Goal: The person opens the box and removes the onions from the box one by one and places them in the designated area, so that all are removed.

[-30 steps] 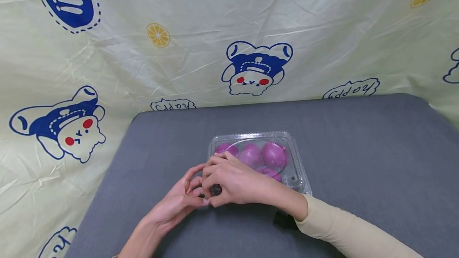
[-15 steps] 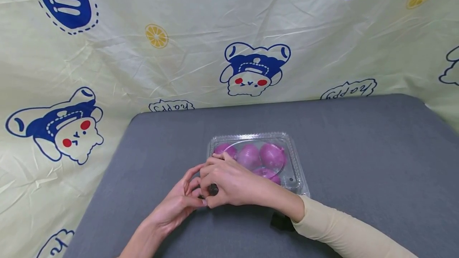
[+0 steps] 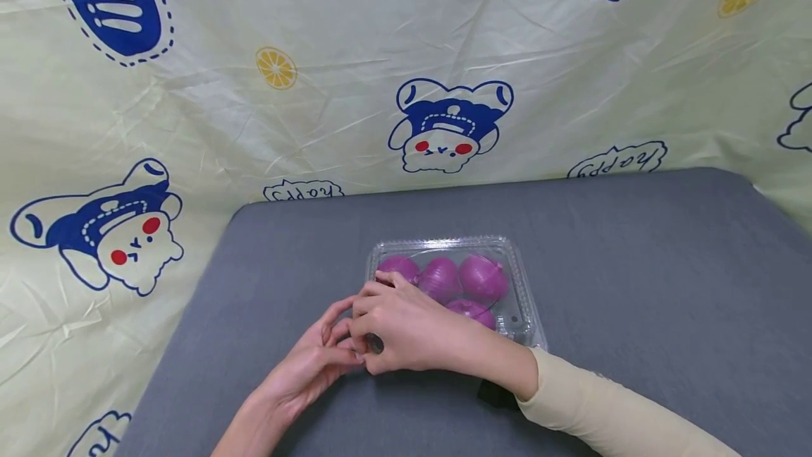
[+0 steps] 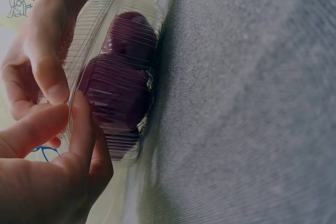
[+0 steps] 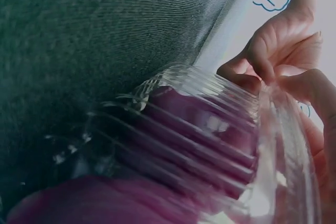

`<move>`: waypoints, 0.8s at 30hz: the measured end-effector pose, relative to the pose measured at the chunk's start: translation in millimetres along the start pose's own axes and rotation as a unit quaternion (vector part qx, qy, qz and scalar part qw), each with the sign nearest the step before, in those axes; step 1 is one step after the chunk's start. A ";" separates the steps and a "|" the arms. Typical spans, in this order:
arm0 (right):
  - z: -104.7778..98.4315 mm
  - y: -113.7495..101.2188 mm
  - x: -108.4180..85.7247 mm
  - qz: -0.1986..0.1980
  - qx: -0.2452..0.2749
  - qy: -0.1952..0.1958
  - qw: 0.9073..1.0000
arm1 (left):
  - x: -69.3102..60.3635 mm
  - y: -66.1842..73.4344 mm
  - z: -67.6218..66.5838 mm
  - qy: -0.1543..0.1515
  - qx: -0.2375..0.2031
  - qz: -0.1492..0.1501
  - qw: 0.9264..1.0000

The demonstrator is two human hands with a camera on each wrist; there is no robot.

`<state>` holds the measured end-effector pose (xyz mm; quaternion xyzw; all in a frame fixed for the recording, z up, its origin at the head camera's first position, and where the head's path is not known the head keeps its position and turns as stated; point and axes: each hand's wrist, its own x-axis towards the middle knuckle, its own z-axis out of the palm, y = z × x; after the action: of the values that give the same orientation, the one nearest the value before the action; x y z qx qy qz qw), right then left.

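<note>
Over the last second both hands have barely moved: the left hand (image 3: pixel 314 356) pinches the clear container (image 3: pixel 529 295) at its nearest corner, and the right hand (image 3: pixel 409 326), fingers curled, grips there too (I cannot see every fingertip). The container, with purple onions (image 3: pixel 483 278) inside, lies beyond the left hand, beneath the right; work, I judge, stays there.

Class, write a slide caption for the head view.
Left hand and right hand meet at the near left corner of a clear container of purple onions on a grey table.
</note>
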<state>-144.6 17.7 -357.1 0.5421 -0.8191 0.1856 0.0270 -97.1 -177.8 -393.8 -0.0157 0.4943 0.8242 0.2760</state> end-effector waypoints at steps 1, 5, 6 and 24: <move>-0.4 -1.2 -0.3 -0.001 -0.009 -0.001 1.000 | -0.3 0.1 0.2 0.001 0.001 0.000 1.000; -2.5 -4.9 -1.0 -0.002 -0.025 0.009 1.000 | -1.0 0.1 0.6 0.001 0.005 0.006 1.000; -3.4 -5.7 -1.0 -0.002 -0.025 0.013 1.000 | -1.1 0.2 0.5 0.001 0.006 0.006 1.000; -13.9 -9.3 -18.0 0.014 -0.037 0.051 0.998 | -2.2 1.4 -2.0 0.011 0.017 0.001 1.000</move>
<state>-131.0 34.9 -346.1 0.5194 -0.8303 0.1826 0.0860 -96.4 -180.9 -393.0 -0.0200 0.5113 0.8156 0.2701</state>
